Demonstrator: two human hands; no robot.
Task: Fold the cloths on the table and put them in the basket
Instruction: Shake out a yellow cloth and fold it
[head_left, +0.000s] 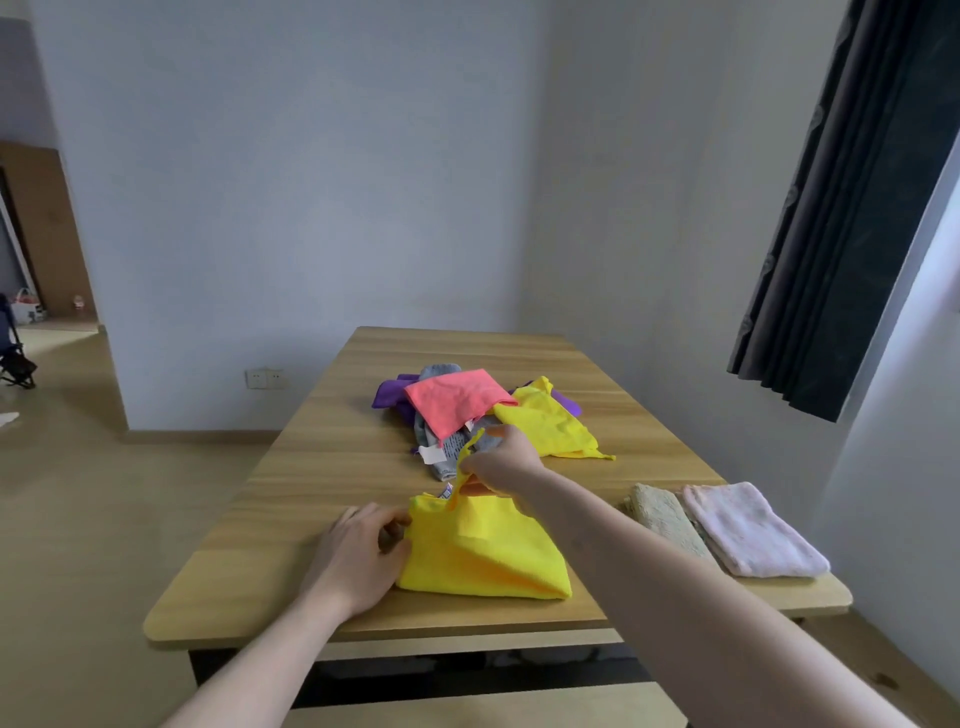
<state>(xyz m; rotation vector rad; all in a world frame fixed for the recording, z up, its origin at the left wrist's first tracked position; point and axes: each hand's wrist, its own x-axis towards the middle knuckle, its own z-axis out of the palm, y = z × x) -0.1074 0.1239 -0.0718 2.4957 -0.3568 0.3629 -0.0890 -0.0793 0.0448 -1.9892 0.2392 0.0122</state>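
Head view: a yellow microfibre cloth (483, 551) lies partly folded at the near edge of the wooden table (322, 467), its left edge pinched by the left hand (358, 556) and a far corner lifted in the pinching right hand (501, 457). Beyond lies a heap with a pink cloth (457, 402) and a second yellow cloth (550, 423); two folded towels (727, 527) rest at the right.

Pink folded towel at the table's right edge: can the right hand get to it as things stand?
Probably yes, once freed. The right hand pinches a corner of the yellow cloth; the pink folded towel lies to its right on bare table, nothing between.
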